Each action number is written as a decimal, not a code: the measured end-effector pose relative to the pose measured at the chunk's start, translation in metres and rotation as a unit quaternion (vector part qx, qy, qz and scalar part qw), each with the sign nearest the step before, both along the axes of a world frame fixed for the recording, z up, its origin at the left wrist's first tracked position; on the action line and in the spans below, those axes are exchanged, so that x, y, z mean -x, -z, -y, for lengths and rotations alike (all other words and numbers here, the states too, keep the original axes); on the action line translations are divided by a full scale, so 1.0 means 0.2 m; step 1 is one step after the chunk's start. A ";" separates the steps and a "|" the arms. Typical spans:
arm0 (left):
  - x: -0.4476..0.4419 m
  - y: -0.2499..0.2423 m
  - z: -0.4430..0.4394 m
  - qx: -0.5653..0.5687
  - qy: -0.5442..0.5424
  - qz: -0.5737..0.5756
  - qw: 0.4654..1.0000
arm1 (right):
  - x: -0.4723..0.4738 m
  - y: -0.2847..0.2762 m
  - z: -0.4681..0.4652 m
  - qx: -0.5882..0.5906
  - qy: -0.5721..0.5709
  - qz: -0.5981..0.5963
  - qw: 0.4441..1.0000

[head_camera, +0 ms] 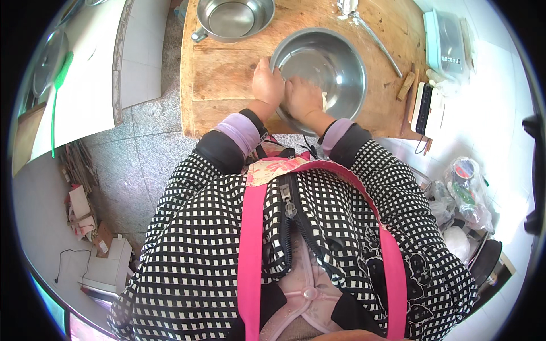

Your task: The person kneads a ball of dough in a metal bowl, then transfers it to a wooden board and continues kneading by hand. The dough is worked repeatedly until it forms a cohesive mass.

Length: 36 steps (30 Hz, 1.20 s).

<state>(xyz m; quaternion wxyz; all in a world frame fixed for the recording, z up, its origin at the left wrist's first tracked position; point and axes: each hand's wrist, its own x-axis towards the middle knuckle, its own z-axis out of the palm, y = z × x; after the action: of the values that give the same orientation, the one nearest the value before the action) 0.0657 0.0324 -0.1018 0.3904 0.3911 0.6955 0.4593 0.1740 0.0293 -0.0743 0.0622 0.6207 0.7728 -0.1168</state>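
Note:
A wide stainless steel bowl (pixel 345 55) stands near the front edge of a wooden table (pixel 226 76). At the bowl's left rim is my left hand (pixel 268 83), its fingers around or against the rim. My right hand (pixel 303 97) reaches inside the bowl near its left wall, fingers pointing down and partly hidden. A bit of pale, dough-like material (pixel 324 102) shows beside the right hand; whether the fingers grip it cannot be made out. Both hands are close together, almost touching.
A handled steel pan (pixel 234 19) stands at the back left. Right of the bowl lie a metal rod-like utensil (pixel 379 42), a short wooden piece (pixel 405 86) and a black-and-white device (pixel 422 108). A light-blue kitchen scale (pixel 443 42) is by the wall. A white counter (pixel 85 85) stands left.

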 end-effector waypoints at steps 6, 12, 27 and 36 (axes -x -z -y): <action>0.00 0.01 0.00 -0.058 -0.006 -0.019 0.998 | 0.09 0.10 -0.07 -0.053 0.019 0.031 0.998; 0.01 0.00 0.00 -0.089 0.018 -0.013 0.996 | 0.10 0.26 -0.19 -0.136 0.055 0.016 0.989; 0.00 0.01 -0.02 -0.091 0.037 -0.071 0.993 | 0.09 0.18 -0.35 -0.015 -0.059 0.002 0.998; 0.02 0.01 -0.03 -0.020 0.053 -0.112 0.992 | -0.25 0.06 -0.18 0.122 -0.556 -0.042 0.821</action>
<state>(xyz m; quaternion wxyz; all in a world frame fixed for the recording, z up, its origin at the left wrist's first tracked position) 0.0611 0.0389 -0.1035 0.3260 0.4840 0.7039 0.4050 0.2243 0.0651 -0.0859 0.1597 0.0670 0.9680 -0.1816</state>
